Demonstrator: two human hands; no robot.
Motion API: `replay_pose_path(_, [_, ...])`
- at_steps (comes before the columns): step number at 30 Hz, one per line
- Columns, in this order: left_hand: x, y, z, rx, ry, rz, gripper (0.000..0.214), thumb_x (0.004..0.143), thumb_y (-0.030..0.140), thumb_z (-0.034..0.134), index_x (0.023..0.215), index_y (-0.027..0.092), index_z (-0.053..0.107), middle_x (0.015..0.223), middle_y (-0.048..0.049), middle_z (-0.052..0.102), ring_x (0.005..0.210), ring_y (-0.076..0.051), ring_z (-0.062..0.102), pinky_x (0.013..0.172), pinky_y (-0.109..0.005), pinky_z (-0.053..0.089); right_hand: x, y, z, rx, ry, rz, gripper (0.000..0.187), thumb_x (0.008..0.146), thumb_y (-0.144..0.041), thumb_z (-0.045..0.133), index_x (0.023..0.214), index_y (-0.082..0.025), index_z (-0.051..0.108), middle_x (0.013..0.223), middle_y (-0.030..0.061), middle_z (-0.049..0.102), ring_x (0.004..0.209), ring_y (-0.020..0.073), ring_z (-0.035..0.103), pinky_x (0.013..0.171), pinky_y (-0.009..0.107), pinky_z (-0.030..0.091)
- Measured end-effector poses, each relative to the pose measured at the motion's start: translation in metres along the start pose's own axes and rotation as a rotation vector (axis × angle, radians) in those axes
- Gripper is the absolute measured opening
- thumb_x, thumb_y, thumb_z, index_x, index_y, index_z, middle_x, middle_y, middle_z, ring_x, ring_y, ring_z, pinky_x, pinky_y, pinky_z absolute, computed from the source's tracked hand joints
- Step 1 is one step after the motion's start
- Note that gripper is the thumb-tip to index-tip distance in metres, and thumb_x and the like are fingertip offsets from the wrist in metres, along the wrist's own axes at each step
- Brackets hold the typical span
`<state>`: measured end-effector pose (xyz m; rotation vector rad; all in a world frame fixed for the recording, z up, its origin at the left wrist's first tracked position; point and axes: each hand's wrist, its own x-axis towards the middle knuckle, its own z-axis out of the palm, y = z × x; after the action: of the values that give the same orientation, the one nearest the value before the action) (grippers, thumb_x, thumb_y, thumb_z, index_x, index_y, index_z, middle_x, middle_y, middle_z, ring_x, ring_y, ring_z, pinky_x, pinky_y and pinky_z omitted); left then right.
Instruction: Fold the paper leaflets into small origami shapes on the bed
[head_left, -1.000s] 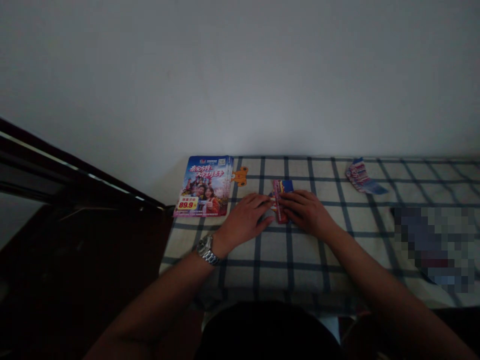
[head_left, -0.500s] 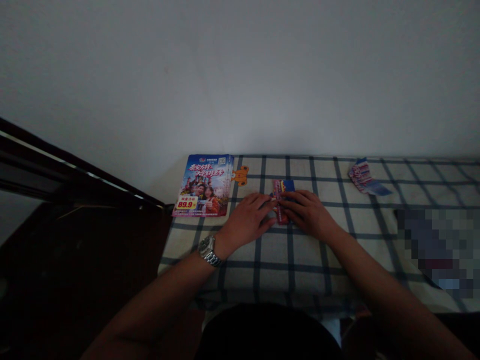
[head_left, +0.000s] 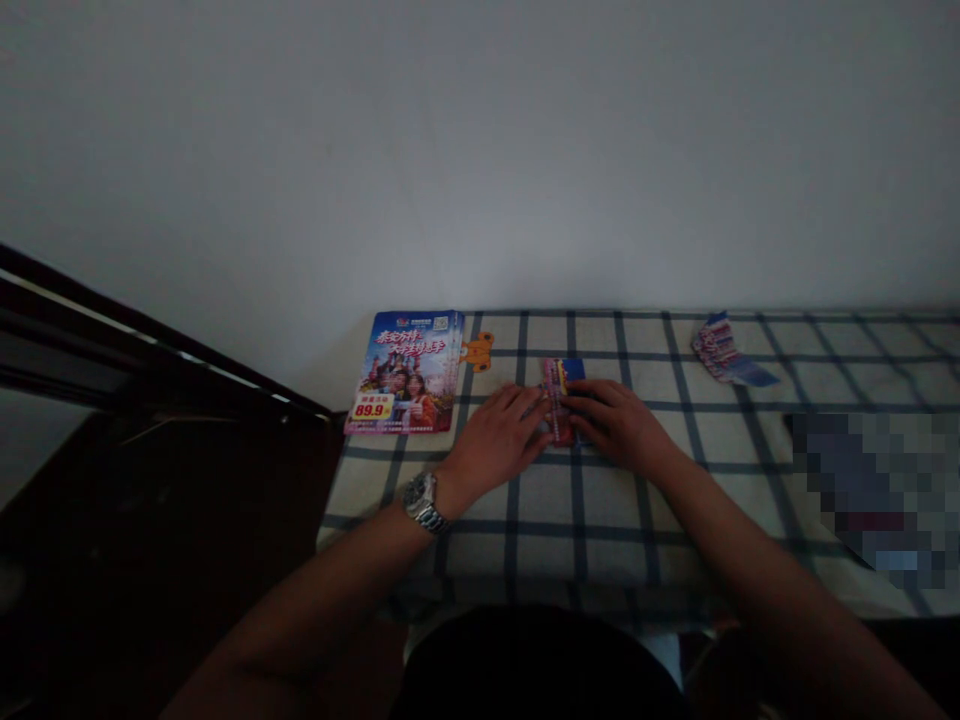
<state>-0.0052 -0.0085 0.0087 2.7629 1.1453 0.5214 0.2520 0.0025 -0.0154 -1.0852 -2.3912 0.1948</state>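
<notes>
Both of my hands rest on a small folded leaflet, red and blue, lying on the checked tablecloth. My left hand, with a metal watch on its wrist, lies flat at the leaflet's left edge with fingers stretched out. My right hand presses down on the leaflet's right side, fingers extended and close together. Most of the leaflet is hidden under the fingers.
A stack of colourful flyers lies at the table's left back corner, an orange bear-shaped cutout beside it. More folded leaflets lie at the back right. A dark wooden frame stands left of the table; a blurred patch lies right.
Both hands have shifted slightly on the leaflet, fingers sliding over it; the leaflet stays in place.
</notes>
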Motion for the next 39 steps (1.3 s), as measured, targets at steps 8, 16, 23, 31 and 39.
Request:
replay_pose_path(8, [0.0009, 0.0042, 0.0021, 0.027, -0.03, 0.008, 0.045, 0.107, 0.04, 0.052, 0.144, 0.015, 0.053, 0.144, -0.0133, 0.058, 0.133, -0.028, 0.055, 0.116, -0.046, 0.047, 0.002, -0.006, -0.0022, -0.033, -0.009, 0.01, 0.031, 0.103, -0.035, 0.059, 0.13, -0.023, 0.07, 0.136, 0.0138, 0.067, 0.123, 0.0324, 0.064, 0.104, 0.054, 0.054])
replay_pose_path(16, [0.0011, 0.0047, 0.0029, 0.034, -0.019, 0.008, 0.042, 0.106, 0.036, 0.053, 0.141, 0.012, 0.055, 0.144, -0.013, 0.058, 0.133, -0.029, 0.054, 0.117, -0.045, 0.047, -0.0004, -0.0016, -0.0027, 0.049, 0.013, 0.022, 0.031, 0.103, -0.031, 0.06, 0.132, -0.024, 0.069, 0.135, 0.0115, 0.071, 0.124, 0.0297, 0.066, 0.106, 0.051, 0.055])
replay_pose_path(23, [0.0002, 0.0032, 0.0041, 0.029, -0.03, 0.013, 0.044, 0.107, 0.034, 0.05, 0.146, 0.013, 0.052, 0.145, -0.0134, 0.058, 0.135, -0.028, 0.054, 0.117, -0.045, 0.047, 0.0005, -0.0024, -0.0023, 0.037, 0.035, 0.006, 0.029, 0.103, -0.03, 0.059, 0.129, -0.023, 0.072, 0.133, 0.0122, 0.071, 0.121, 0.03, 0.068, 0.104, 0.051, 0.057])
replay_pose_path(31, [0.0, 0.0046, 0.0061, 0.056, -0.01, 0.031, 0.042, 0.108, 0.033, 0.047, 0.143, 0.012, 0.056, 0.147, -0.0119, 0.059, 0.136, -0.027, 0.054, 0.119, -0.044, 0.045, 0.0005, -0.002, -0.0012, 0.007, 0.022, 0.014, 0.028, 0.103, -0.03, 0.058, 0.124, -0.022, 0.075, 0.133, 0.0147, 0.068, 0.121, 0.0316, 0.065, 0.103, 0.052, 0.057])
replay_pose_path(39, [0.0005, 0.0039, 0.0068, 0.044, -0.013, 0.023, 0.044, 0.11, 0.034, 0.04, 0.146, 0.014, 0.055, 0.147, -0.0114, 0.06, 0.134, -0.025, 0.056, 0.116, -0.043, 0.047, 0.0002, 0.0034, 0.0, 0.034, 0.01, 0.036, 0.029, 0.103, -0.029, 0.058, 0.124, -0.023, 0.076, 0.132, 0.0134, 0.068, 0.121, 0.0316, 0.064, 0.104, 0.054, 0.056])
